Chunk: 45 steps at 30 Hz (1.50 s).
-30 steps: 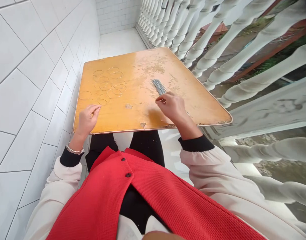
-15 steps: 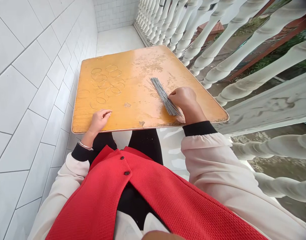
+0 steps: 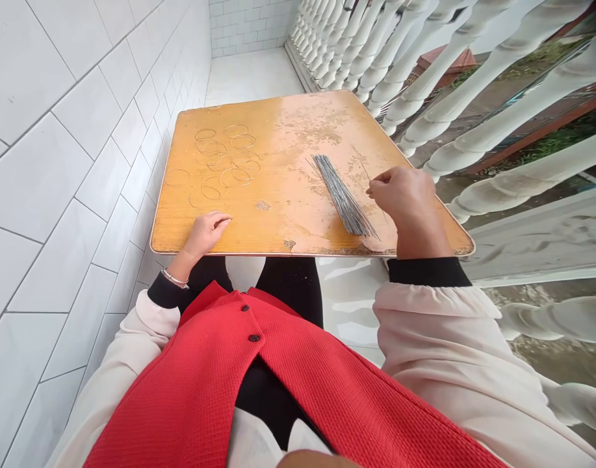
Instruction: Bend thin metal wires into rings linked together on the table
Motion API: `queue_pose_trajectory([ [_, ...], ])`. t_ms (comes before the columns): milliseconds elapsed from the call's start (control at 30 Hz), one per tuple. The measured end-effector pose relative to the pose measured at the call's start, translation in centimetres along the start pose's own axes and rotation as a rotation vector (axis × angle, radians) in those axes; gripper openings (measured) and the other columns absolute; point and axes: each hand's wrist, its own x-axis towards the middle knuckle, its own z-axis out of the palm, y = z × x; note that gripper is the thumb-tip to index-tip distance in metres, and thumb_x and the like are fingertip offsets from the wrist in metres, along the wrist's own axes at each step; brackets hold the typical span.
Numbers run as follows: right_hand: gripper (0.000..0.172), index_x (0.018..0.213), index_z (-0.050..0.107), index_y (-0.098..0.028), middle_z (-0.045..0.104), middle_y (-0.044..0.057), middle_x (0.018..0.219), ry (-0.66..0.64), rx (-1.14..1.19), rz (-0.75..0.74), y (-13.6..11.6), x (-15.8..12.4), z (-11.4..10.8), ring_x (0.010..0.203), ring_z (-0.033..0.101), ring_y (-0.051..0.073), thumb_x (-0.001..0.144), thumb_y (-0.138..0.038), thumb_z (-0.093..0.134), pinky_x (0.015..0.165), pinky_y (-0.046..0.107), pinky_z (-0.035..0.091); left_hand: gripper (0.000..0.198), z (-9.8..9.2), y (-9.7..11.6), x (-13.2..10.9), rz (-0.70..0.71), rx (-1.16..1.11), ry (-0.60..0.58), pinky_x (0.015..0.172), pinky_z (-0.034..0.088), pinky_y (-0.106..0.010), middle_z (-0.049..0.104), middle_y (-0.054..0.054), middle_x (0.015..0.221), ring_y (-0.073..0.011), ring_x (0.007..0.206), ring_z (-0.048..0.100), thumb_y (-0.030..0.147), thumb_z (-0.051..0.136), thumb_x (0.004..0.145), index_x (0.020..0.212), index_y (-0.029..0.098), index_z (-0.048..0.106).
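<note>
A bundle of thin grey metal wires (image 3: 344,198) lies slantwise on the right half of the table. Just right of it, above the tabletop, my right hand (image 3: 407,198) pinches a single thin wire (image 3: 362,166) that slants up to the left from the fingertips. My left hand (image 3: 207,233) rests by the table's front edge with fingers curled and pressed together, and nothing shows between them. Beyond that hand, several thin wire rings (image 3: 242,172) lie scattered on the left half, some overlapping.
The small wooden table (image 3: 298,224) has worn, peeling patches and stands over my knees. On the left is a white tiled wall (image 3: 88,201). A white baluster railing (image 3: 424,123) runs along the right side, close to my right arm.
My right hand has left the bundle and moved right, drawing one wire away with it. The left hand stays at the table's front edge. The whole view has shifted slightly.
</note>
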Motion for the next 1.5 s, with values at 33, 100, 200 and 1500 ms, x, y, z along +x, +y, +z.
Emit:
queue_pose_trajectory([
  [33,0.026,0.088,0.079,-0.013,0.077,0.016,0.089,-0.028,0.000,0.037,-0.1,-0.1,-0.3,0.078,0.060,0.022,0.079,-0.006,0.056,0.066,0.032,0.038,0.018,0.0,0.0,0.0,0.004,0.004,0.000,0.083,0.053,-0.030,0.079,-0.008,0.098,-0.0177,0.090,0.072,0.017,0.060,0.091,0.095,0.016,0.078],
  [100,0.028,0.096,0.079,-0.013,0.079,0.016,0.097,-0.044,0.013,0.078,-0.4,-0.3,-0.7,0.090,0.065,0.021,0.082,-0.006,0.056,0.074,0.031,0.042,0.018,0.0,0.0,0.1,0.007,0.009,0.006,0.083,0.054,-0.029,0.079,-0.008,0.098,-0.0175,0.090,0.072,0.017,0.060,0.091,0.094,0.016,0.078],
  [200,0.033,0.112,0.077,-0.011,0.079,0.018,0.102,0.037,0.102,0.043,-0.8,-0.9,-0.9,0.101,0.069,0.021,0.088,-0.007,0.054,0.086,0.030,0.045,0.017,0.1,-0.1,0.1,0.008,0.005,0.012,0.084,0.055,-0.029,0.079,-0.007,0.097,-0.0171,0.091,0.072,0.018,0.061,0.091,0.094,0.017,0.078],
  [1500,0.012,0.070,0.069,-0.021,0.061,-0.001,0.061,-0.099,1.086,-0.072,-5.6,-5.4,0.9,0.055,0.051,0.010,0.081,-0.017,0.070,0.059,0.030,0.046,0.018,-4.8,0.7,5.2,0.105,0.293,-0.058,0.075,0.043,-0.031,0.074,-0.004,0.084,-0.0179,0.080,0.064,0.022,0.058,0.092,0.087,0.020,0.075],
])
